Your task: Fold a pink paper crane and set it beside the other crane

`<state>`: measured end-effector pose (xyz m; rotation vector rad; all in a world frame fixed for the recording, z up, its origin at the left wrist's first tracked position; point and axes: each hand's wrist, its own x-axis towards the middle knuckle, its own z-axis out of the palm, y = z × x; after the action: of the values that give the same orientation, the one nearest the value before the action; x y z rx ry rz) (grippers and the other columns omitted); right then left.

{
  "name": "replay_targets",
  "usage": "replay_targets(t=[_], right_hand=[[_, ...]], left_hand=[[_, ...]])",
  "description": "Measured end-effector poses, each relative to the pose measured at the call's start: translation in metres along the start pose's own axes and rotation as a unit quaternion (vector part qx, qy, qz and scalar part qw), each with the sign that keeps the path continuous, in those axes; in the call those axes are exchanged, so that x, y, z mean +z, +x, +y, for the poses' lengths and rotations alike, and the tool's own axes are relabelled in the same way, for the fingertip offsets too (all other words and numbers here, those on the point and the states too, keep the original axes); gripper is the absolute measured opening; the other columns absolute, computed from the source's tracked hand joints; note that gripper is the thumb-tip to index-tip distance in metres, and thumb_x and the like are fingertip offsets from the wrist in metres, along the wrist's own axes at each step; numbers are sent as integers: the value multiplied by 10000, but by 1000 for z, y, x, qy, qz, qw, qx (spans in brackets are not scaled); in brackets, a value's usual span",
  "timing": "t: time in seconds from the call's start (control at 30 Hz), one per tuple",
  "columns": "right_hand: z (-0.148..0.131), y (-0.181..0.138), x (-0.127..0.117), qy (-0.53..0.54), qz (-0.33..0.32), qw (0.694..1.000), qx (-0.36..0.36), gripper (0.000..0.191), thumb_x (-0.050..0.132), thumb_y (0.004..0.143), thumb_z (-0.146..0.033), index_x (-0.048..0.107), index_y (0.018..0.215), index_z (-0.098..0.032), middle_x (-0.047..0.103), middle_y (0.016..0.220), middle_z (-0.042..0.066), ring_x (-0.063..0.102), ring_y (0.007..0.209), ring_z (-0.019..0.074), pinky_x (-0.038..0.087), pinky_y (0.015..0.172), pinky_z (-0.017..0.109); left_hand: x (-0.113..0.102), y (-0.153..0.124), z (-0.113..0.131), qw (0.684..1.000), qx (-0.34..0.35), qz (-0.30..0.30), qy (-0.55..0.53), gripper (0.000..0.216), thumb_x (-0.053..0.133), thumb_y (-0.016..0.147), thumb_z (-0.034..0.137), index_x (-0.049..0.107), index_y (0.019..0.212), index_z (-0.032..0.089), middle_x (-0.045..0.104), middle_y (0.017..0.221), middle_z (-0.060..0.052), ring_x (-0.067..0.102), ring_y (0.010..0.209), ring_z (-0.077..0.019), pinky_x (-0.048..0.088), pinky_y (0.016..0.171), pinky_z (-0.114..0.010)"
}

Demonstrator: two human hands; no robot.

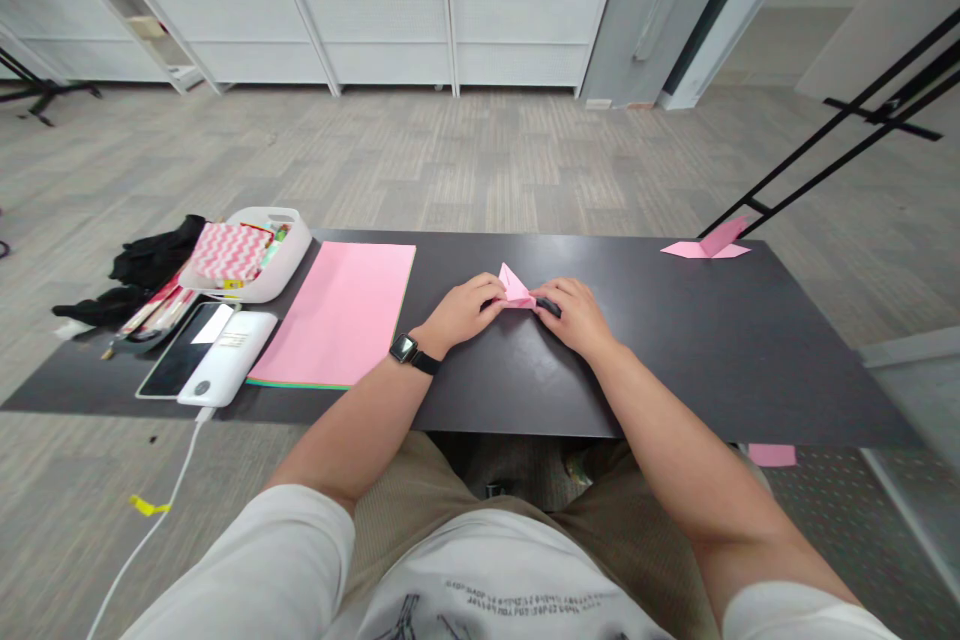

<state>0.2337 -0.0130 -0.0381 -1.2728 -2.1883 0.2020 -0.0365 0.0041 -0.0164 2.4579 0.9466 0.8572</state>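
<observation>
A small folded piece of pink paper (514, 290) is on the dark table in front of me, one pointed flap standing up. My left hand (466, 308), with a black watch (405, 349) at its wrist, pinches the paper's left side. At the paper's right tip is my right hand (576, 316), its fingers closed round a small black object (549, 307). Most of that object is hidden under the fingers, so I cannot make out its kind. One end of it meets the folded paper.
Left of my hands lies a stack of pink paper (341, 315). Beyond it are a white basket (289, 265), a phone (180, 355), a white power bank (225, 360) with a cable, and black cloth (157, 250). A folded pink paper piece (709, 248) sits at the far right, near a black stand (817, 145).
</observation>
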Motion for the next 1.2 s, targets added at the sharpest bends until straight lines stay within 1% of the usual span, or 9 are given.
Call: replay_targets(t=[0.17, 0.27, 0.33, 0.43, 0.5, 0.73, 1.0, 1.1, 1.2], right_hand=[[1, 0, 0, 3, 12, 1000, 0, 144, 686, 985, -251, 812, 1048, -282, 768, 1095, 74, 677, 1061, 278, 501, 956, 473], [2, -1, -2, 5, 16, 1000, 1, 141, 680, 998, -257, 816, 1012, -288, 769, 1080, 66, 677, 1049, 272, 492, 947, 468], [2, -3, -3, 3, 17, 1000, 0, 137, 687, 996, -259, 819, 1010, -291, 769, 1082, 65, 677, 1053, 271, 488, 943, 465], [2, -4, -5, -2, 8, 1000, -8, 105, 717, 988, -282, 821, 1003, -293, 768, 1087, 64, 675, 1056, 273, 481, 945, 467], [2, -5, -5, -4, -4, 1000, -16, 93, 739, 972, -274, 821, 1011, -295, 769, 1096, 61, 674, 1063, 275, 475, 958, 472], [0, -4, -4, -13, -17, 1000, -14, 72, 735, 976, -291, 796, 943, -273, 764, 1075, 67, 676, 1040, 276, 481, 944, 469], [-7, -4, -5, -23, -19, 1000, 3, 78, 731, 971, -296, 778, 916, -266, 758, 1059, 66, 663, 1023, 275, 465, 920, 460], [-10, -4, -6, -20, -24, 999, -5, 55, 750, 962, -312, 784, 954, -270, 757, 1070, 64, 664, 1041, 280, 461, 936, 467], [-12, -4, -5, -17, -20, 1000, -9, 108, 722, 996, -341, 785, 942, -271, 754, 1069, 68, 660, 1025, 274, 463, 921, 463]], left_hand=[[-4, -1, 2, 999, 11, 9, -50, 116, 604, 1050, 274, 705, 1040, 217, 728, 1149, -80, 708, 1099, -212, 559, 1019, -378], [-4, 0, 2, 1000, 9, -12, -10, 158, 747, 963, 318, 701, 1084, 229, 725, 1168, -74, 691, 1131, -245, 527, 1049, -418], [-3, 0, 0, 999, -3, -21, 36, 151, 782, 932, 308, 709, 1042, 234, 726, 1169, -64, 681, 1132, -258, 494, 1067, -444], [0, 1, -2, 997, -18, -28, 75, 37, 724, 943, 218, 719, 977, 233, 731, 1152, -52, 676, 1094, -249, 475, 1043, -441], [2, 1, -4, 996, -23, -30, 81, 62, 700, 942, 184, 726, 975, 230, 737, 1137, -49, 674, 1070, -245, 475, 1020, -435], [3, 1, -5, 994, -40, -40, 91, 77, 700, 994, 268, 761, 961, 234, 742, 1093, -52, 659, 1057, -251, 468, 1038, -459], [4, 1, 3, 996, -38, -26, 79, 66, 781, 941, 298, 776, 984, 248, 736, 1116, -45, 647, 1106, -260, 438, 1091, -484], [7, 2, 5, 995, -40, -34, 82, 70, 739, 960, 253, 798, 999, 258, 742, 1099, -43, 644, 1083, -255, 440, 1068, -477], [9, 2, 6, 994, -49, -36, 96, 114, 705, 996, 305, 807, 977, 255, 749, 1027, -44, 637, 1018, -252, 441, 1036, -480]])
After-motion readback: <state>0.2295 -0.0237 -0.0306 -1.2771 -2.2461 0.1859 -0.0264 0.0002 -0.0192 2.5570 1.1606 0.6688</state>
